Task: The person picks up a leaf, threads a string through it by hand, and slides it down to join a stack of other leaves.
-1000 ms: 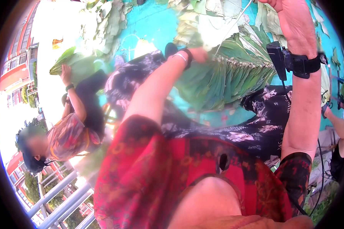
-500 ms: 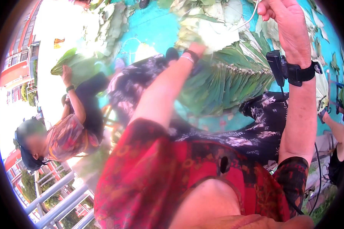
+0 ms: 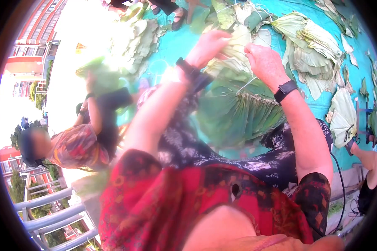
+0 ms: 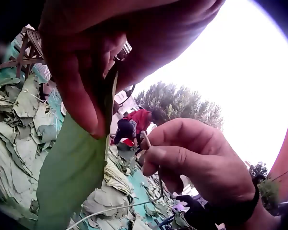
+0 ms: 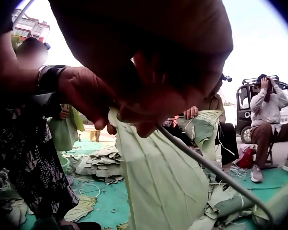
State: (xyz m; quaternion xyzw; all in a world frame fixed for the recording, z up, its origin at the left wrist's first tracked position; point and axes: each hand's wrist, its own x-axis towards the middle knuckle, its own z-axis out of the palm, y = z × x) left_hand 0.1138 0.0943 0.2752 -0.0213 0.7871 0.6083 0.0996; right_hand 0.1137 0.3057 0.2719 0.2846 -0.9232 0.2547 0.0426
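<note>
In the head view my left hand (image 3: 207,48) pinches the top edge of a pale lotus leaf (image 3: 237,47), which hangs as a broad, veined sheet (image 5: 158,177) in the right wrist view. Close to its right, my right hand (image 3: 266,65) pinches the end of a white cord (image 3: 246,85). The left wrist view has the cord's stiff tip (image 4: 146,140) between thumb and forefinger, pointing up beside the leaf's edge (image 4: 108,153). From that hand the cord (image 4: 129,206) loops down. Below both hands lies a thick stack of green leaves (image 3: 238,117), gathered along a ridge.
Loose leaves (image 3: 314,50) cover parts of the turquoise ground sheet (image 3: 326,100). A person in a patterned shirt (image 3: 77,148) sits at the left with a leaf. Another person (image 5: 273,110) sits near a vehicle. Metal railings (image 3: 50,213) stand at lower left.
My left hand has risen from the green stack and now holds a leaf up. My right hand, with the cord, has come down and left towards it. The head view has tilted up.
</note>
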